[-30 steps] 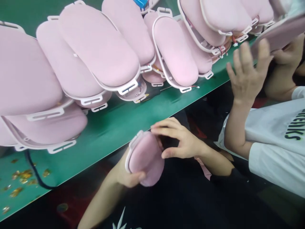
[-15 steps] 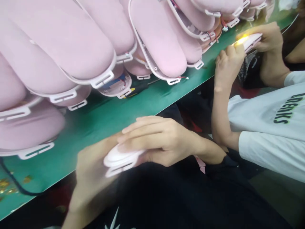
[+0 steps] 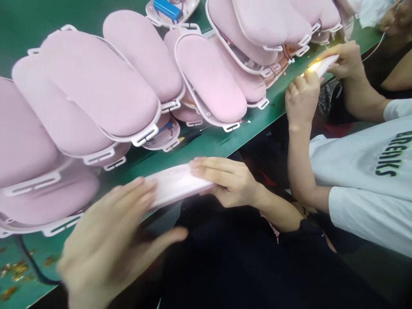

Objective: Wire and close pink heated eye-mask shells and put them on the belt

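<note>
A flat pink padded unit (image 3: 175,185) with a white rim lies level at the near edge of the green table (image 3: 212,143), seen edge on. My right hand (image 3: 230,180) grips its right end, fingers laid over the top. My left hand (image 3: 112,244) is blurred, its fingers spread over the unit's left end; whether it grips the unit is unclear. Just beyond, several more pink padded units (image 3: 96,81) lie overlapped in rows on the table.
A co-worker in a white shirt (image 3: 363,171) stands at the right; both of that person's hands (image 3: 302,96) hold a lit unit (image 3: 320,65) at the table edge. An open shell with a blue battery (image 3: 167,8) sits at the back. Gold scraps (image 3: 13,270) lie at lower left.
The unit has gone from upright in my left hand to lying flat between both hands. My left hand slid out to the left. The co-worker's hands came down onto a lit unit.
</note>
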The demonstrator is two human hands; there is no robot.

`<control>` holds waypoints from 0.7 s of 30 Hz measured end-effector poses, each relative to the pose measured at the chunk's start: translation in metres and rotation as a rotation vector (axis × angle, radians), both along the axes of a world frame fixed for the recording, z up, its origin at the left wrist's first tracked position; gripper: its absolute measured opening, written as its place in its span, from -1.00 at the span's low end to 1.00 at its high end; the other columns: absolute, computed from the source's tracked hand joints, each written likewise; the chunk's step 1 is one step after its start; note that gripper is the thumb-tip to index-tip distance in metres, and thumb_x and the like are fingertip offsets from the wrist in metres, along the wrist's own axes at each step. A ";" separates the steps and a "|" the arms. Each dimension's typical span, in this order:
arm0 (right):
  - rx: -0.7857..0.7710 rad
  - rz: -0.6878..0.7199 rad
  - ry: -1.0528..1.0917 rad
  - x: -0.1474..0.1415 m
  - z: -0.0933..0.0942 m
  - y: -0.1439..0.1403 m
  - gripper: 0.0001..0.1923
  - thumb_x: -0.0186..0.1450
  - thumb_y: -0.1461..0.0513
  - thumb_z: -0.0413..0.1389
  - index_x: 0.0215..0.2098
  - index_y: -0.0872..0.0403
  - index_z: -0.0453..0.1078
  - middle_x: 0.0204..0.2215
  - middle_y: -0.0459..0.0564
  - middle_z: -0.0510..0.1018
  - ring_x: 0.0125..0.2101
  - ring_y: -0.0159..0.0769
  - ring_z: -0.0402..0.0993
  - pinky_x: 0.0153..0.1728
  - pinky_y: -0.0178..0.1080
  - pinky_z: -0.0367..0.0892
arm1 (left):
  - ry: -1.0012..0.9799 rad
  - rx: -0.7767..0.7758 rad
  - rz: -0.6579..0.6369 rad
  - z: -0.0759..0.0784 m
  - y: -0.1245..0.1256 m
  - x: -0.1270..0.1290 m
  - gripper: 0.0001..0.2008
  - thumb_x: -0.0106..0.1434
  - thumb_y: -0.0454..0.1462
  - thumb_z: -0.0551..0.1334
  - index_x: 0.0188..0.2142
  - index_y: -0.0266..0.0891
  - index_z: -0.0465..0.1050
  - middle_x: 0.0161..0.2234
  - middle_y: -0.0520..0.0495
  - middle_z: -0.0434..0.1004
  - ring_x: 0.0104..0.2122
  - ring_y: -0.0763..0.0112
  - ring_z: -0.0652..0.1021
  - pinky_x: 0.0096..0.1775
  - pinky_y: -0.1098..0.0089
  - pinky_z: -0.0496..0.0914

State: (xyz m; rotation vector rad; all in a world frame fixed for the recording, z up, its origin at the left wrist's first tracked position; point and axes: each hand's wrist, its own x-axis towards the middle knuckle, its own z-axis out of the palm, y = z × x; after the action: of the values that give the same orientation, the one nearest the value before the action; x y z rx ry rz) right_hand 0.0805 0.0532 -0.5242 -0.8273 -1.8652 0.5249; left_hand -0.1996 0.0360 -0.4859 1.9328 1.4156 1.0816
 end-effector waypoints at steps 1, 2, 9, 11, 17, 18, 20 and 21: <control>0.033 -0.022 -0.010 -0.002 -0.004 0.002 -0.69 0.54 0.30 0.14 0.21 0.14 0.54 0.17 0.15 0.70 0.25 -0.21 0.63 0.30 -0.12 0.59 | 0.201 0.140 -0.095 0.003 0.004 0.007 -0.30 0.06 -0.29 0.62 0.21 0.10 0.65 0.14 0.00 0.74 0.15 -0.12 0.70 0.25 -0.07 0.55; 0.049 -0.042 -0.021 -0.003 -0.009 0.004 -0.68 0.53 0.33 0.12 0.20 0.15 0.54 0.17 0.16 0.70 0.26 -0.20 0.62 0.30 -0.11 0.59 | 0.301 0.294 -0.157 0.002 0.010 0.016 -0.31 0.17 -0.37 0.53 0.29 0.01 0.59 0.12 -0.06 0.76 0.12 -0.06 0.72 0.16 0.00 0.60; -0.020 0.063 -0.128 0.001 -0.034 0.020 -0.70 0.57 0.27 0.11 0.19 0.07 0.56 0.19 0.06 0.69 0.30 -0.19 0.58 0.37 -0.05 0.52 | 0.193 0.660 -0.159 -0.056 0.039 0.034 -0.26 0.09 -0.58 0.45 0.24 -0.08 0.62 -0.04 -0.10 0.81 -0.17 0.02 0.82 -0.18 0.17 0.75; 0.009 0.119 -0.013 0.002 -0.033 0.020 -0.70 0.57 0.16 0.19 0.20 0.10 0.53 0.16 0.08 0.70 0.29 -0.21 0.59 0.34 -0.07 0.54 | 0.094 0.581 -0.137 -0.063 0.034 0.028 -0.34 0.12 -0.53 0.47 0.20 -0.09 0.65 -0.01 -0.10 0.81 -0.12 0.03 0.81 -0.13 0.16 0.75; -0.132 0.107 0.251 -0.015 -0.031 0.007 -0.60 0.43 -0.06 0.34 -0.01 0.07 0.61 -0.06 0.06 0.77 0.07 -0.21 0.73 0.16 -0.12 0.66 | -0.158 0.359 -0.232 -0.046 0.021 0.035 -0.41 0.25 -0.34 0.46 0.28 -0.06 0.58 0.13 -0.11 0.75 0.08 0.01 0.75 0.20 -0.09 0.62; -0.166 0.113 0.204 -0.018 -0.031 0.005 -0.64 0.38 -0.08 0.37 -0.06 0.00 0.64 -0.10 0.01 0.78 0.04 -0.21 0.74 0.18 -0.13 0.66 | -0.125 0.351 -0.237 -0.039 0.020 0.040 -0.41 0.28 -0.27 0.44 0.31 -0.03 0.55 0.18 -0.11 0.72 0.11 -0.03 0.73 0.22 -0.15 0.60; -0.244 0.136 0.107 -0.024 -0.030 0.001 -0.71 0.31 -0.08 0.43 -0.14 -0.11 0.68 -0.14 -0.07 0.78 0.03 -0.21 0.74 0.23 -0.17 0.63 | -0.090 0.409 -0.199 -0.028 0.019 0.051 -0.47 0.35 -0.14 0.40 0.30 0.00 0.57 0.19 -0.13 0.71 0.05 -0.06 0.76 0.09 -0.16 0.66; -0.288 0.140 0.073 -0.028 -0.030 0.000 -0.75 0.28 -0.06 0.45 -0.17 -0.15 0.69 -0.14 -0.10 0.78 0.04 -0.22 0.73 0.25 -0.18 0.62 | -0.099 0.462 -0.175 -0.026 0.018 0.055 -0.52 0.36 -0.11 0.39 0.26 0.00 0.60 0.15 -0.13 0.74 -0.03 -0.05 0.78 -0.04 -0.10 0.70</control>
State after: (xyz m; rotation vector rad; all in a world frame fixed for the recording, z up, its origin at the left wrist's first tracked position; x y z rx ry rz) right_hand 0.0530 0.0527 -0.5539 -0.8552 -1.8134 0.9165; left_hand -0.1441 0.0542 -0.5115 2.2281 0.9794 1.4920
